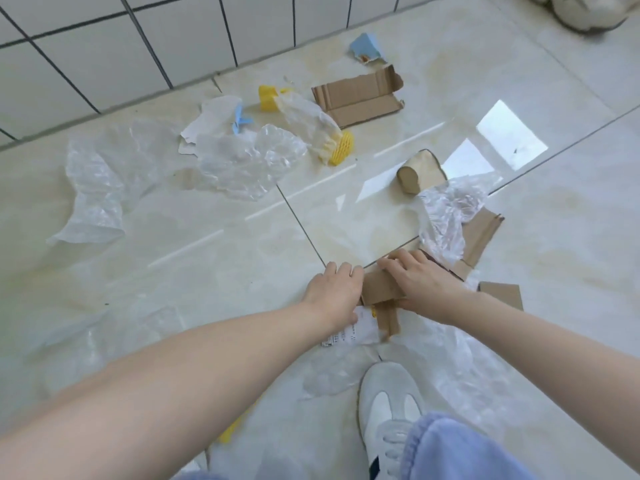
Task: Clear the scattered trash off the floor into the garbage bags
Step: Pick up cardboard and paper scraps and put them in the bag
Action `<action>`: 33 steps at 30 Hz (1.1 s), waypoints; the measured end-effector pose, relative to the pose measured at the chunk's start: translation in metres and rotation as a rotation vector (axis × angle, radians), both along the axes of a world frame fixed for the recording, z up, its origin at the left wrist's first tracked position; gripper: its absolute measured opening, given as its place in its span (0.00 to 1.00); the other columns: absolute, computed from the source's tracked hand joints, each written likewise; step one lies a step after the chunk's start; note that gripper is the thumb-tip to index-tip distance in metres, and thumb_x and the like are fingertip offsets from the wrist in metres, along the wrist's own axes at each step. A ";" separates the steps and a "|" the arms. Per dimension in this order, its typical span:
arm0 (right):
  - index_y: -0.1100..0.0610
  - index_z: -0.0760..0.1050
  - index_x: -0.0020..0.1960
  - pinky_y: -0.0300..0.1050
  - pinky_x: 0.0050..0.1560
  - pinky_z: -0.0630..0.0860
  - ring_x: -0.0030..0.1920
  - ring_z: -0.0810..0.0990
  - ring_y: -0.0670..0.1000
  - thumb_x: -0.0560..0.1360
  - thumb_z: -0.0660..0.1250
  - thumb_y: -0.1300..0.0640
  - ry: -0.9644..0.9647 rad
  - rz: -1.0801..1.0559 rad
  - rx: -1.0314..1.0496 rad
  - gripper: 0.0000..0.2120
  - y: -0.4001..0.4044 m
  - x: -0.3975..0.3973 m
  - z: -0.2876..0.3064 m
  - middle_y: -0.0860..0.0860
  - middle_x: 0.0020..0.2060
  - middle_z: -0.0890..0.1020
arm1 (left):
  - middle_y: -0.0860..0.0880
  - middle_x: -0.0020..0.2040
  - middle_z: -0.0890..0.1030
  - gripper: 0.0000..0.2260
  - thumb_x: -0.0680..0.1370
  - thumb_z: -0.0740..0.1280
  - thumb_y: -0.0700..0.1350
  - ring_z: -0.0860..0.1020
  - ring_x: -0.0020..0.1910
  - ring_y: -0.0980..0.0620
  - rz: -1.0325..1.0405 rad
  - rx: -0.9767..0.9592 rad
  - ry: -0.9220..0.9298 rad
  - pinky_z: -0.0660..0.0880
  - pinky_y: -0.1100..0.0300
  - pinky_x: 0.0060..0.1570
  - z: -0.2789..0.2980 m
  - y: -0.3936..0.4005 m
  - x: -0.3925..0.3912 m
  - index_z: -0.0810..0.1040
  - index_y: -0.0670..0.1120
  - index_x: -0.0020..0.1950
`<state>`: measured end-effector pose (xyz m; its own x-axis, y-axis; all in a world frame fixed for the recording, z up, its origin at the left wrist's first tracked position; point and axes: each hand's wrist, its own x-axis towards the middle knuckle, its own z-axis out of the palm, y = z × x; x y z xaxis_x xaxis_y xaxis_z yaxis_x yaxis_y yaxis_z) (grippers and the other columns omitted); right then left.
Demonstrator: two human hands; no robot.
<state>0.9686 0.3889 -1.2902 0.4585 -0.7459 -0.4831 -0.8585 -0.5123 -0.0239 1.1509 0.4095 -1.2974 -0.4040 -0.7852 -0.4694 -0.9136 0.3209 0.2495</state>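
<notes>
Both my hands are down on a torn brown cardboard piece point(379, 287) on the tiled floor. My right hand point(415, 284) grips its upper edge, fingers curled over it. My left hand point(334, 289) presses against its left end, fingers bent, above a white printed label point(360, 329). More trash lies beyond: a flat cardboard strip point(356, 97), a cardboard roll point(420, 171), crumpled clear plastic point(242, 157), yellow plastic pieces point(341, 147) and a blue carton scrap point(367, 48). No garbage bag is clearly seen.
A white tiled wall point(104, 46) runs along the far left. Clear plastic film point(93, 188) lies at the left and more film point(446, 216) over cardboard at the right. My white shoe point(384, 407) stands just below the hands. A pale lumpy object point(585, 8) sits top right.
</notes>
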 end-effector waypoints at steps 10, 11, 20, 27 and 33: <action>0.56 0.65 0.61 0.47 0.47 0.71 0.46 0.72 0.56 0.69 0.68 0.53 -0.296 -0.323 0.051 0.23 -0.001 0.017 0.015 0.52 0.50 0.63 | 0.50 0.47 0.75 0.20 0.66 0.78 0.46 0.73 0.47 0.51 0.385 0.361 0.283 0.69 0.63 0.42 0.002 -0.017 0.034 0.77 0.46 0.54; 0.56 0.64 0.61 0.46 0.45 0.69 0.46 0.71 0.56 0.70 0.67 0.54 -0.345 -0.390 0.055 0.22 -0.003 0.018 0.021 0.51 0.51 0.63 | 0.50 0.44 0.77 0.17 0.66 0.78 0.45 0.74 0.44 0.51 0.413 0.384 0.331 0.69 0.63 0.40 0.002 -0.021 0.037 0.79 0.45 0.51; 0.60 0.64 0.58 0.49 0.50 0.68 0.54 0.70 0.58 0.72 0.64 0.59 -0.534 -0.741 -0.064 0.17 -0.073 0.007 0.054 0.55 0.54 0.68 | 0.45 0.44 0.83 0.04 0.73 0.71 0.37 0.81 0.41 0.49 0.847 0.468 0.798 0.79 0.57 0.43 0.030 -0.095 0.055 0.80 0.45 0.46; 0.61 0.62 0.61 0.51 0.54 0.65 0.59 0.66 0.61 0.73 0.64 0.46 -0.394 -0.872 -0.068 0.25 -0.129 -0.007 0.046 0.59 0.57 0.68 | 0.46 0.44 0.81 0.11 0.72 0.68 0.34 0.79 0.38 0.50 0.864 0.316 0.868 0.73 0.65 0.29 0.040 -0.163 0.043 0.78 0.44 0.53; 0.62 0.61 0.64 0.54 0.60 0.66 0.62 0.65 0.62 0.73 0.64 0.42 -0.260 -0.848 -0.045 0.30 -0.152 -0.013 0.023 0.60 0.61 0.68 | 0.46 0.45 0.82 0.08 0.72 0.67 0.35 0.79 0.42 0.50 0.831 0.124 0.783 0.78 0.56 0.45 0.036 -0.220 0.032 0.80 0.43 0.49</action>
<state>0.9553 0.2373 -1.2674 -0.1654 -0.9002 -0.4028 -0.9198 0.2881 -0.2664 1.1827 0.1893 -1.2613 0.0022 -0.9116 -0.4111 -0.4121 -0.3754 0.8302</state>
